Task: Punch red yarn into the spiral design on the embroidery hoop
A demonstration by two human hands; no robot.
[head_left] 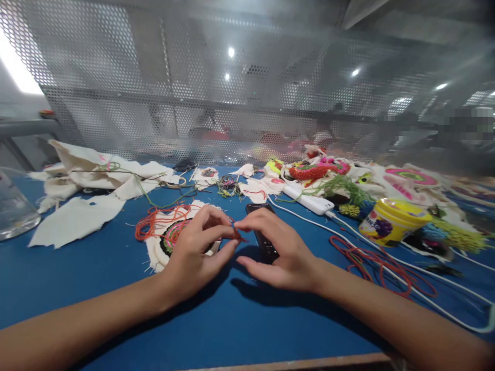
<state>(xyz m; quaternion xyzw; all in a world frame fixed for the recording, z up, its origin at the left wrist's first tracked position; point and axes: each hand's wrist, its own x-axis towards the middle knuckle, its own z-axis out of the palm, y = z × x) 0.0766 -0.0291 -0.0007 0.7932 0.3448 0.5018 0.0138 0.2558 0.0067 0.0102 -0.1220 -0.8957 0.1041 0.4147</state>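
Note:
My left hand [197, 247] and my right hand [280, 250] meet fingertip to fingertip above the blue table [116, 304]. Between the pinched fingers is a thin red thread [236, 234], with a small blue bit at the tips; what that bit is I cannot tell. Under my left hand lies a white cloth piece with a round embroidered patch [170, 239] and a loose tangle of orange-red thread [158, 219]. A black phone-like device [263, 237] lies on the table beneath my right hand.
White fabric scraps [77, 219] lie at the left, next to a clear container [13, 208]. A yellow tub [390, 221], a white power strip [309, 201], red thread loops [379, 265], coloured embroidered pieces [320, 170] and a perforated metal screen [232, 93] fill the right and back.

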